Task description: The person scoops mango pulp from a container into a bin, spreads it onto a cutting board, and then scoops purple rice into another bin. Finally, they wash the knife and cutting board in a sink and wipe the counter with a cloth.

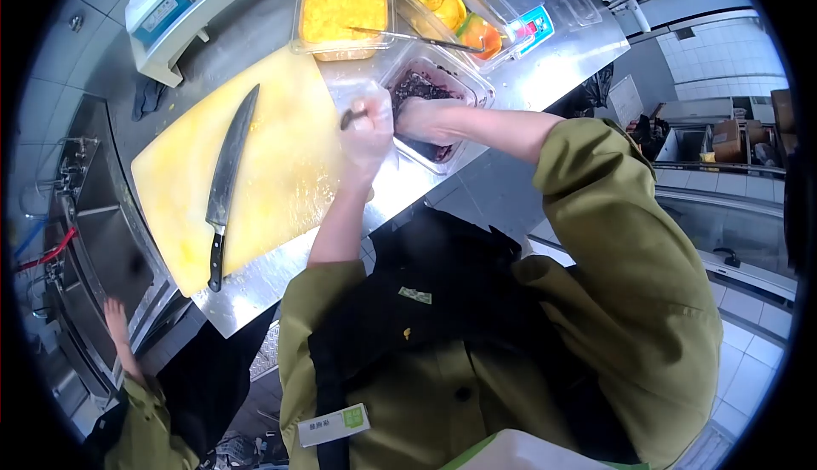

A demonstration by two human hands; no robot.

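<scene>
the left hand (368, 130), gloved, grips a spoon (351, 118) above the tub (464, 87) of dark fruit on the desk (553, 70). the right hand (417, 117) is in the tub; its grip can't be told. best to steady the tub and scoop slowly. a knife (225, 181) lies on the board (281, 155).

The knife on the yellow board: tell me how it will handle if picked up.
The knife looks stiff, its long blade dead straight. It lies flat, so rolling seems unlikely. The cutting board shows yellow smears, so its dark handle may be slippery.
</scene>
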